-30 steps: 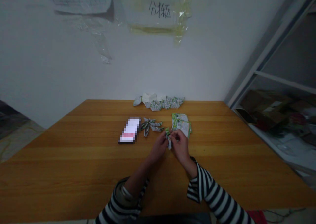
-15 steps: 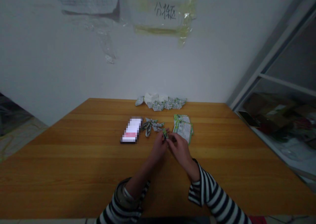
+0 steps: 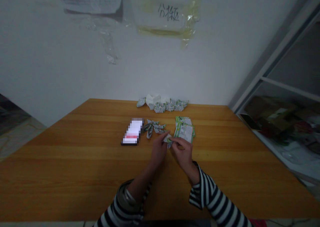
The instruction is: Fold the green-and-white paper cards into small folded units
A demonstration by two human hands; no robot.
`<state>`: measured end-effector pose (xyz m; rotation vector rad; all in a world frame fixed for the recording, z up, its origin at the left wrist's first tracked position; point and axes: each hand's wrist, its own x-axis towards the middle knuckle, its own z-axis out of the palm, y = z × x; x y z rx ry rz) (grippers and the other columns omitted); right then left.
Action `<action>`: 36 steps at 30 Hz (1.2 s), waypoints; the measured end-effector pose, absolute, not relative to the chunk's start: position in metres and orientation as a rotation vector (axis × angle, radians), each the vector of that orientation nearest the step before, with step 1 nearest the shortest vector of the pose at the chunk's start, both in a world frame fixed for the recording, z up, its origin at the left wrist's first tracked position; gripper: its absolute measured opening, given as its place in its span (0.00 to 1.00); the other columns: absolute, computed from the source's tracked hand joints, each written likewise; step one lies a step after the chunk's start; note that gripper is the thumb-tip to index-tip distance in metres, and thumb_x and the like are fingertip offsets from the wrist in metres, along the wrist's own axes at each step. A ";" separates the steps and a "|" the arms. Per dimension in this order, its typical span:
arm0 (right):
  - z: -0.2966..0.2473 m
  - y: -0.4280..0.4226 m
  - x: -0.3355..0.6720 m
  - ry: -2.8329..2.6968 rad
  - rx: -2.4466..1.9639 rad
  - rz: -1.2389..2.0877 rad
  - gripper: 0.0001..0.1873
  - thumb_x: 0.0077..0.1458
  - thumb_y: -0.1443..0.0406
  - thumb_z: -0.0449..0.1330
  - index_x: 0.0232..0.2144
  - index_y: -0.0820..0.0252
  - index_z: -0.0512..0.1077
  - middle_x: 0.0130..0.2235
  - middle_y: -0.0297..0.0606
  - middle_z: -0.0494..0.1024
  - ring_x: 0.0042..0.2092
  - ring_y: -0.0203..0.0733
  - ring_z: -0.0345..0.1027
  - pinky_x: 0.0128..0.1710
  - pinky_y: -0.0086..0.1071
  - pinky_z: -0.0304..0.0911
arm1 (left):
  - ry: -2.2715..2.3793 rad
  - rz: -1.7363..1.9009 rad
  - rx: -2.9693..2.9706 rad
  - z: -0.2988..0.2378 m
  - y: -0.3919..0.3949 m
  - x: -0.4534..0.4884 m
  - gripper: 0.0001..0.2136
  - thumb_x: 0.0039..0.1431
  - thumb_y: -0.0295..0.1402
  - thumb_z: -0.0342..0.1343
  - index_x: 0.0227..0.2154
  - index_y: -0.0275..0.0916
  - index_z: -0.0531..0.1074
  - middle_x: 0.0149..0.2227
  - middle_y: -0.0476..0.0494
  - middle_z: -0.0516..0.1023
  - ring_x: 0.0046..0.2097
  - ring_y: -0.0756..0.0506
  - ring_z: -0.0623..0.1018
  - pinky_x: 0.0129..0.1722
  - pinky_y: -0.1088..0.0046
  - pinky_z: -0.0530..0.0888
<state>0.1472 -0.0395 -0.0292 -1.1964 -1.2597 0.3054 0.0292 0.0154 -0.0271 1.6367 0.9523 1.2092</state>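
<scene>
My left hand (image 3: 158, 149) and my right hand (image 3: 183, 150) meet over the wooden table (image 3: 75, 160), both pinching one small folded green-and-white paper piece (image 3: 167, 139). Just beyond it lie a few finished folded pieces (image 3: 155, 127). A stack of flat green-and-white printed sheets (image 3: 185, 131) lies right of the hands. Left of the folded pieces lies a phone (image 3: 133, 131). Both sleeves are black-and-white striped.
A heap of more folded paper pieces (image 3: 162, 104) sits at the table's far edge against the white wall. A metal shelf unit (image 3: 282, 97) with cluttered goods stands at the right. Taped plastic with handwritten characters (image 3: 168, 13) hangs on the wall above.
The folded piece has turned in my fingers from upright to lying flatter and lower between both hands. The view shifted slightly, and the hands stay in about the same place.
</scene>
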 end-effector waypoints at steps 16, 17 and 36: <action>-0.035 -0.024 0.165 -0.993 -1.203 0.532 0.10 0.48 0.68 0.54 0.22 0.58 0.76 0.27 0.35 0.78 0.33 0.42 0.71 0.37 0.34 0.65 | 0.620 0.978 1.223 -0.025 0.015 0.032 0.27 0.47 0.29 0.59 0.54 0.38 0.71 0.55 0.39 0.74 0.58 0.36 0.71 0.60 0.54 0.63; -0.033 -0.024 0.166 -1.044 -1.192 0.550 0.11 0.49 0.68 0.54 0.23 0.58 0.76 0.29 0.35 0.78 0.35 0.42 0.71 0.39 0.35 0.65 | 0.621 0.995 1.201 -0.027 0.016 0.032 0.27 0.47 0.29 0.59 0.54 0.38 0.71 0.55 0.39 0.74 0.58 0.36 0.70 0.60 0.54 0.63; -0.026 -0.026 0.168 -1.010 -1.067 1.082 0.23 0.41 0.63 0.68 0.39 0.53 0.62 0.34 0.31 0.77 0.21 0.32 0.66 0.16 0.24 0.62 | 0.439 0.959 1.687 -0.015 0.016 0.026 0.20 0.60 0.28 0.50 0.56 0.41 0.69 0.59 0.41 0.70 0.61 0.41 0.68 0.63 0.59 0.59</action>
